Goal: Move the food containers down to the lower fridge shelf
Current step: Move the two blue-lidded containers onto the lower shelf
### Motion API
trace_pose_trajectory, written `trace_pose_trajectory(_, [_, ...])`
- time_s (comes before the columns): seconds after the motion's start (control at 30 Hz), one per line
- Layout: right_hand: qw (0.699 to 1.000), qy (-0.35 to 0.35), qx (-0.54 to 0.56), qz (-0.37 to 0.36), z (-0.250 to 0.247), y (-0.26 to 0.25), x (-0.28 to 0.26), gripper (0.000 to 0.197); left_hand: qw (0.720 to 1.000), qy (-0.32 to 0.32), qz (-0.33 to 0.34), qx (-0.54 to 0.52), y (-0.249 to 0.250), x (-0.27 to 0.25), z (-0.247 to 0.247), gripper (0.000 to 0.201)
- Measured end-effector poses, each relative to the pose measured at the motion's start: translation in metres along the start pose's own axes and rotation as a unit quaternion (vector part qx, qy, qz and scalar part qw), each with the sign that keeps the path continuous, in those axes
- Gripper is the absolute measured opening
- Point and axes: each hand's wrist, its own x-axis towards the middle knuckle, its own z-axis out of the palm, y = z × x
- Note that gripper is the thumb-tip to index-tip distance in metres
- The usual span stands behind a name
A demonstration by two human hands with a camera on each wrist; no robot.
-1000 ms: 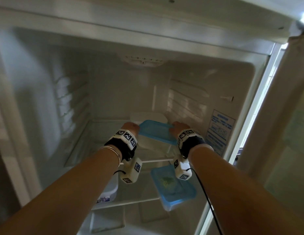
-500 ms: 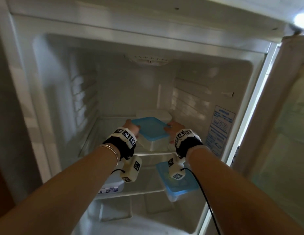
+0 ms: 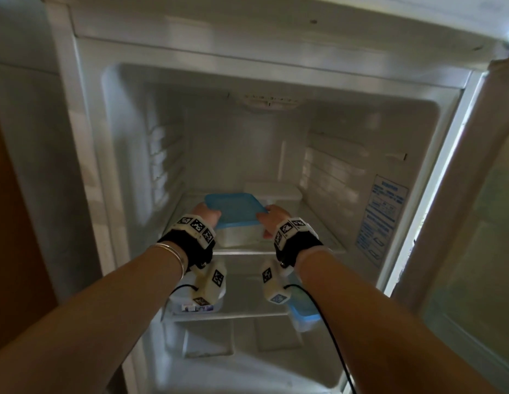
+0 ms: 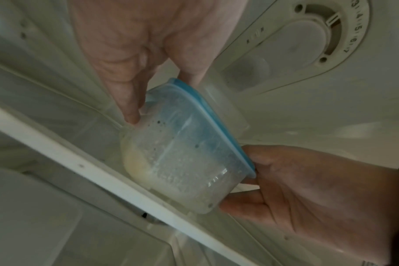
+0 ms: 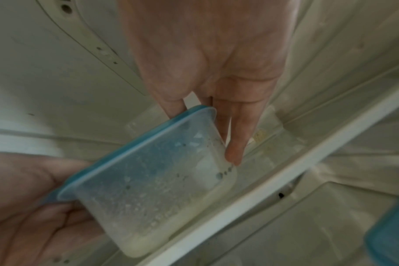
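A clear food container with a blue lid (image 3: pixel 236 214) is at the front of the upper fridge shelf (image 3: pixel 242 252). My left hand (image 3: pixel 208 216) grips its left end and my right hand (image 3: pixel 271 220) grips its right end. In the left wrist view the container (image 4: pixel 185 153) tilts just above the shelf's white front edge, with pale food in the bottom; my left hand (image 4: pixel 162 86) has its thumb on the lid. The right wrist view shows the container (image 5: pixel 153 180) in my right hand (image 5: pixel 206 135). A white-lidded container (image 3: pixel 271 190) stands behind it.
On the lower shelf (image 3: pixel 247 315) a clear labelled container (image 3: pixel 196 305) stands at the left and a blue-lidded one (image 3: pixel 304 311) at the right, both partly hidden by my wrists. Bare shelf lies between them. The open fridge door (image 3: pixel 475 223) is at the right.
Both hands keep their hold on the blue-lidded container. It has come forward from the white-lidded one and sits more level. The head view has tipped upward.
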Motion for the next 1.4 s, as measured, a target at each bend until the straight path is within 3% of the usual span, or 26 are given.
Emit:
trace_pose_trajectory(0.27, [0.995, -0.007, 0.101, 0.023, 0.014, 0.017, 0.019, 0.036, 0.997, -0.018, -0.035, -0.062, -0.009, -0.007, 0.002, 0.044])
trace_pose_trajectory(0.47, [0.987, 0.02, 0.158, 0.022, 0.005, 0.008, -0.024, 0.026, 0.994, -0.025, -0.04, -0.098, -0.013, -0.005, 0.004, 0.045])
trace_pose_trajectory(0.7, [0.978, 0.069, 0.198, 0.018, -0.006, 0.019, -0.075, 0.034, 0.996, -0.043, -0.016, -0.071, -0.002, -0.068, -0.004, 0.042])
trace_pose_trajectory(0.93, [0.981, 0.064, 0.183, 0.011, -0.004, 0.04, -0.131, 0.036, 0.99, -0.06, -0.02, -0.126, -0.017, -0.118, -0.003, 0.044])
trace_pose_trajectory(1.03, [0.979, 0.078, 0.188, 0.012, -0.003, 0.05, -0.153, 0.035, 0.992, -0.072, -0.01, -0.103, -0.023, -0.14, -0.004, 0.04])
trace_pose_trajectory(1.17, [0.99, 0.08, 0.113, 0.025, -0.002, 0.06, -0.17, 0.038, 0.99, -0.098, -0.01, -0.097, -0.031, -0.157, -0.007, 0.04])
trace_pose_trajectory(1.4, [0.995, 0.056, 0.078, 0.036, 0.024, 0.084, -0.171, 0.038, 0.991, -0.117, -0.026, -0.058, -0.066, -0.163, 0.006, 0.04])
